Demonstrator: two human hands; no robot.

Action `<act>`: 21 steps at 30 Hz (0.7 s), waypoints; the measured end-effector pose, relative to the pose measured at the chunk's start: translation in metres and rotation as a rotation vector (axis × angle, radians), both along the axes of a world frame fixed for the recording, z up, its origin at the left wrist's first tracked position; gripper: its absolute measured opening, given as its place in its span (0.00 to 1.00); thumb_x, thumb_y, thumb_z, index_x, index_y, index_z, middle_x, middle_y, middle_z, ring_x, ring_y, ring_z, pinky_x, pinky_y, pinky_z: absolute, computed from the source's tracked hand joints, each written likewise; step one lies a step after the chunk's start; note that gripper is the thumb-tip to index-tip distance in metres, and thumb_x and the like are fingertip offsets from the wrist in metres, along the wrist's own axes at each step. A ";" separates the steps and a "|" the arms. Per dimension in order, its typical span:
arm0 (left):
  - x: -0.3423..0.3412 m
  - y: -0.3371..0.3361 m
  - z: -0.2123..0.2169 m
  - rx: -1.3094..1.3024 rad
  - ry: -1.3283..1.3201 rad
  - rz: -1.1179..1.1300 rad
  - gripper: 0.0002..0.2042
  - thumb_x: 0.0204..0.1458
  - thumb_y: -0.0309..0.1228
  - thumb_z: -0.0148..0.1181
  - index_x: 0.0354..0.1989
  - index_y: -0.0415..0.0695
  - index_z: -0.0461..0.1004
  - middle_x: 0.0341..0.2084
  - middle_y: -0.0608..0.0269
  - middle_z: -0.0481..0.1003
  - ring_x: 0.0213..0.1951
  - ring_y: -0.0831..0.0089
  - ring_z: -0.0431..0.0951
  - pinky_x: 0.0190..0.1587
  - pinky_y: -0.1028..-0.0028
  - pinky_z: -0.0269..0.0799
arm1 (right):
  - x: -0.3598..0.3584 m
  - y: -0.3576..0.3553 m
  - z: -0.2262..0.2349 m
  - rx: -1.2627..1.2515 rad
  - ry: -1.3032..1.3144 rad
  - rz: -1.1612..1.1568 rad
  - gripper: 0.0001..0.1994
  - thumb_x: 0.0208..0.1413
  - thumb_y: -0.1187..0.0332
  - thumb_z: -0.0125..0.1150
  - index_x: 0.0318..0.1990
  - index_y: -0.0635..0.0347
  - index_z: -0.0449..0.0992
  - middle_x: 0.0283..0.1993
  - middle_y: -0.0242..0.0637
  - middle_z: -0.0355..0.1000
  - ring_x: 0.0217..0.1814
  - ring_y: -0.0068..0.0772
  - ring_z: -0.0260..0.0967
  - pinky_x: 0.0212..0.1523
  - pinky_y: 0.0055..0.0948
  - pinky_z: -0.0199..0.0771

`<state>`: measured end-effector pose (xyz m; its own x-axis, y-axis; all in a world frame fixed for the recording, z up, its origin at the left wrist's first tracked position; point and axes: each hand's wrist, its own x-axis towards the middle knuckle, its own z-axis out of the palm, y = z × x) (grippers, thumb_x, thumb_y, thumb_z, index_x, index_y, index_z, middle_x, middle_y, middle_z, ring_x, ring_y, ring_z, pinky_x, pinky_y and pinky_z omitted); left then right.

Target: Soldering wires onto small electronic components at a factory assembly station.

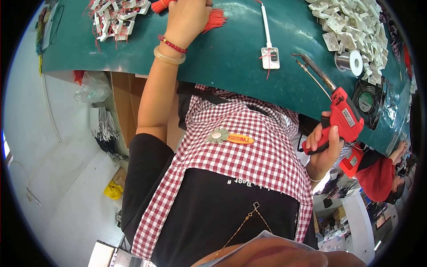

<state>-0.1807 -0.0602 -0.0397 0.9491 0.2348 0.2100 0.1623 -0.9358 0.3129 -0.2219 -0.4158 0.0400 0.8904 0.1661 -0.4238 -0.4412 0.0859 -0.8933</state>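
My right hand [325, 147] is wrapped round the grip of a red soldering gun [347, 116]. The gun's metal tip and thin solder guide tube point up and left over the green table. At the top edge my left hand [190, 18] lies over a bundle of red wires [215, 20]; its fingers are mostly cut off by the picture's edge, so their hold cannot be seen. Between the two hands rests a small white plastic housing [270, 58] with a black component, short red wires and a long white stem [266, 26].
White housings with red wires [118, 20] lie heaped at the far left. A larger pile of white plastic parts [351, 31] covers the far right. Beside it stand a solder wire spool [349, 62] and a black fan [368, 101]. Another person in red [377, 175] sits at the right.
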 end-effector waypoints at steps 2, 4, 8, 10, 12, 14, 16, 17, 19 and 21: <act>0.003 0.001 0.005 0.008 0.080 -0.016 0.05 0.49 0.29 0.52 0.27 0.41 0.71 0.28 0.52 0.72 0.36 0.54 0.71 0.37 0.57 0.65 | 0.000 -0.001 -0.001 0.012 -0.008 0.029 0.21 0.63 0.58 0.43 0.51 0.71 0.62 0.18 0.33 0.61 0.13 0.18 0.55 0.15 0.20 0.61; 0.004 0.003 0.004 0.020 0.155 -0.029 0.05 0.49 0.29 0.52 0.26 0.41 0.71 0.28 0.52 0.72 0.37 0.54 0.72 0.37 0.57 0.65 | 0.001 -0.001 -0.002 0.019 -0.014 0.034 0.21 0.63 0.58 0.43 0.51 0.71 0.62 0.19 0.33 0.61 0.13 0.18 0.55 0.15 0.20 0.61; 0.007 0.016 -0.015 0.048 0.056 -0.045 0.06 0.49 0.28 0.51 0.26 0.38 0.70 0.25 0.49 0.71 0.32 0.51 0.73 0.34 0.56 0.66 | 0.001 -0.002 -0.001 0.025 -0.023 0.036 0.21 0.63 0.58 0.43 0.51 0.70 0.62 0.19 0.34 0.61 0.13 0.18 0.55 0.15 0.20 0.60; 0.006 0.016 -0.016 0.014 0.052 -0.030 0.06 0.50 0.27 0.51 0.26 0.37 0.70 0.24 0.48 0.71 0.31 0.50 0.73 0.33 0.56 0.67 | 0.000 -0.002 -0.002 0.022 -0.016 0.023 0.21 0.63 0.58 0.43 0.51 0.70 0.62 0.19 0.34 0.61 0.13 0.18 0.55 0.16 0.20 0.60; 0.007 0.015 -0.012 -0.088 0.017 -0.041 0.06 0.49 0.26 0.50 0.26 0.36 0.69 0.24 0.46 0.72 0.30 0.48 0.73 0.34 0.57 0.68 | 0.000 -0.003 -0.003 0.019 -0.009 0.013 0.21 0.63 0.58 0.43 0.51 0.70 0.62 0.19 0.33 0.61 0.13 0.18 0.55 0.16 0.20 0.60; 0.006 0.011 -0.006 -0.156 -0.002 -0.067 0.05 0.48 0.25 0.51 0.27 0.36 0.69 0.25 0.46 0.73 0.31 0.49 0.74 0.35 0.58 0.68 | 0.000 -0.004 -0.005 0.017 -0.005 0.018 0.21 0.63 0.59 0.43 0.51 0.71 0.62 0.19 0.33 0.61 0.13 0.18 0.55 0.16 0.20 0.61; 0.006 0.009 -0.005 -0.223 -0.020 -0.089 0.04 0.47 0.24 0.51 0.27 0.36 0.70 0.25 0.46 0.73 0.32 0.49 0.74 0.35 0.59 0.69 | 0.002 -0.003 -0.004 0.023 -0.002 0.023 0.20 0.63 0.59 0.43 0.51 0.71 0.62 0.19 0.33 0.61 0.13 0.18 0.55 0.16 0.20 0.60; 0.005 0.010 -0.007 -0.236 -0.040 -0.102 0.03 0.47 0.24 0.52 0.27 0.36 0.70 0.25 0.46 0.73 0.32 0.49 0.74 0.36 0.59 0.69 | 0.002 -0.003 -0.003 0.029 0.001 0.029 0.20 0.63 0.59 0.42 0.51 0.71 0.62 0.19 0.33 0.61 0.13 0.18 0.54 0.16 0.20 0.60; 0.004 0.015 -0.017 -0.247 -0.059 -0.115 0.03 0.47 0.23 0.52 0.27 0.37 0.70 0.25 0.47 0.73 0.33 0.50 0.74 0.36 0.60 0.69 | 0.003 -0.002 -0.002 0.025 0.003 0.029 0.20 0.63 0.59 0.42 0.51 0.71 0.62 0.19 0.33 0.61 0.13 0.18 0.54 0.16 0.19 0.60; 0.002 0.024 -0.035 -0.466 -0.518 -0.408 0.04 0.47 0.24 0.53 0.26 0.37 0.71 0.26 0.48 0.73 0.33 0.50 0.74 0.36 0.60 0.69 | 0.003 -0.002 -0.002 0.023 0.007 0.031 0.20 0.63 0.59 0.42 0.51 0.71 0.62 0.19 0.33 0.61 0.13 0.17 0.54 0.16 0.19 0.60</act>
